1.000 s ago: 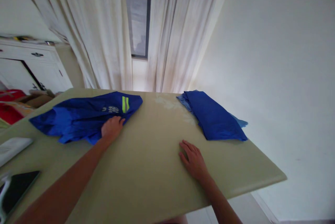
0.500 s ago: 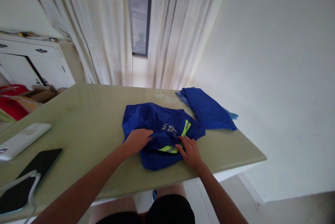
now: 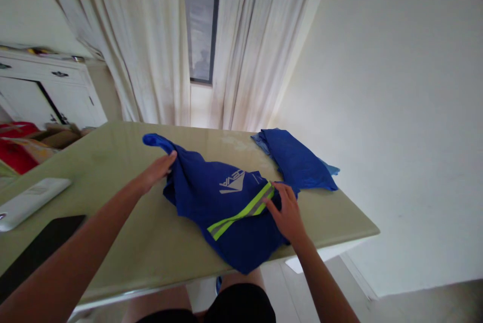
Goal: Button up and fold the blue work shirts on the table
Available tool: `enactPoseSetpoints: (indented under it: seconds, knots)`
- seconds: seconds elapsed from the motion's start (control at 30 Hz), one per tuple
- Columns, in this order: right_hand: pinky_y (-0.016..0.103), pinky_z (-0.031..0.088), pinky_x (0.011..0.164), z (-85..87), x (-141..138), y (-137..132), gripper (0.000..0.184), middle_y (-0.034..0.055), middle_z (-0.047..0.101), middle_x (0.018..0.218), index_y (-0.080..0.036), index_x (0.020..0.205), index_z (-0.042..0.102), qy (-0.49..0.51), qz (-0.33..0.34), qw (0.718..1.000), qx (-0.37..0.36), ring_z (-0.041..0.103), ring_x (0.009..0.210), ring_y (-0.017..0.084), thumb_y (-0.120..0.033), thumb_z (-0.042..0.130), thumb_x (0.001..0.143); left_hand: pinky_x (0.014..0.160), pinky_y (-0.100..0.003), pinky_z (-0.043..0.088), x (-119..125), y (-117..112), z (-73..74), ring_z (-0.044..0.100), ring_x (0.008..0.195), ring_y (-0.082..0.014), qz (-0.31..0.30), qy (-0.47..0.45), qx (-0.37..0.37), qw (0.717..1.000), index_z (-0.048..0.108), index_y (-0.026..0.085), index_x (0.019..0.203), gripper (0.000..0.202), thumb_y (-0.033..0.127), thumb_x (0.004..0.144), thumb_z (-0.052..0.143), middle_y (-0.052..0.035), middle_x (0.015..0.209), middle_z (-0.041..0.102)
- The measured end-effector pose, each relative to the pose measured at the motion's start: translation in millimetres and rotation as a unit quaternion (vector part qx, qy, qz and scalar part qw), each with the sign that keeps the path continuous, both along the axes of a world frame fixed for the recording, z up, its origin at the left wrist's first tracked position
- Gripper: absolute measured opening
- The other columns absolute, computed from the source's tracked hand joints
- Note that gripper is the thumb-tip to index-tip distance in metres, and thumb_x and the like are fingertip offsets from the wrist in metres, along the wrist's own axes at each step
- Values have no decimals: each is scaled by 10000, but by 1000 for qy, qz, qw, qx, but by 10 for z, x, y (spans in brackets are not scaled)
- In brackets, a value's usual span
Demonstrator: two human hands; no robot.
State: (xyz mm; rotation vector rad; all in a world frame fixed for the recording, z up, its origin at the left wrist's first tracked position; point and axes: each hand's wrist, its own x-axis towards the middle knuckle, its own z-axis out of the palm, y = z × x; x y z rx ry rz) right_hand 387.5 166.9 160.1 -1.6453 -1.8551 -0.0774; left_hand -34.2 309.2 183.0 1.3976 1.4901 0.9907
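Observation:
A blue vest [image 3: 204, 184] with white lettering and a yellow-green and grey reflective strip [image 3: 245, 211] lies spread and rumpled on the pale table [image 3: 124, 242]. Its left end is lifted and bunched in my left hand [image 3: 160, 168], whose fingers are closed on the cloth. At the strip's upper right end, my right hand [image 3: 287, 211] pinches the vest with thumb and fingers. One corner of the vest reaches the table's front edge. Behind my right hand, a folded blue cloth [image 3: 298, 157] lies at the table's back right, over some lighter blue fabric.
On the left of the table lie a white oblong device [image 3: 33, 199] and a dark flat phone or tablet [image 3: 41, 250], partly covered by my left forearm. Curtains [image 3: 151, 51] hang behind the table. A white wall [image 3: 385, 111] stands on the right.
The vest has been turned and spread, so different lettering and a longer stretch of strip show. My left hand has moved left and away from me with the cloth; my right hand shifted slightly.

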Motion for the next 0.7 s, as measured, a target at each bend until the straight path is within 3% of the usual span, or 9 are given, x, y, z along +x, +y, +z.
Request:
enactPoseSetpoints:
  seconds: [0.1,0.17,0.2,0.27,0.37,0.47,0.53,0.6,0.7]
  knots:
    - [522,394,1134,-386,-76,-190,720,149,549,1476,-240,1510,483,-93,67,985,-127,486,1384,357,-575,662,898,1076,-507,501,63,-310,-662,664,1157,-351,-63,164,93,980,669,184,1135,699,767,751,635,-175,1227,723]
    - [486,435,1077,-510,-107,-247,467,145,651,1345,-234,1385,601,-137,58,971,-188,579,1283,341,-433,604,963,1019,-527,517,121,-486,-882,682,1068,-358,-40,233,142,961,678,185,1004,580,717,788,594,-170,1113,740]
    - [454,460,1032,-499,-115,-247,342,142,701,1248,-221,1295,652,-147,55,964,-215,635,1198,321,-343,542,995,956,-509,541,148,-547,-884,696,984,-341,-34,244,152,957,671,194,925,514,685,819,564,-149,1021,747]
    - [391,490,939,-317,-103,-203,273,116,754,1079,-207,1150,693,-126,83,956,-251,701,1028,282,-235,457,1014,789,-431,566,184,-608,-673,687,783,-283,-18,228,157,961,622,214,759,453,648,854,535,-80,792,712]
    - [313,499,854,269,2,-48,237,52,753,958,-225,1033,692,15,161,965,-207,699,913,234,-360,497,1028,606,-324,523,189,-568,1,618,618,-208,39,122,183,975,586,208,664,513,693,828,610,-9,617,613]
    - [271,499,749,901,175,266,360,18,701,828,-210,871,658,201,151,962,-108,644,793,193,-543,572,977,612,-290,555,197,-378,675,650,656,-173,80,-108,222,966,686,171,925,521,684,855,630,-24,791,706]
    - [266,503,672,1136,280,580,395,7,687,778,-204,871,662,305,144,935,-109,619,707,177,-598,649,899,657,-285,579,222,-175,921,672,713,-164,91,-191,258,943,662,174,1144,566,651,838,678,-30,898,726]
    - [291,527,683,1140,357,907,428,26,707,783,-201,879,678,380,86,918,-66,631,710,191,-627,647,853,767,-322,603,243,34,935,701,851,-188,76,-183,278,940,602,181,1306,659,612,819,712,-57,1025,731]
    - [341,553,739,782,428,1192,399,73,722,770,-205,788,680,381,-22,924,-36,668,786,247,-599,628,812,938,-427,584,208,177,540,683,1101,-259,60,-78,269,958,489,181,1449,803,574,792,733,-129,1242,689]
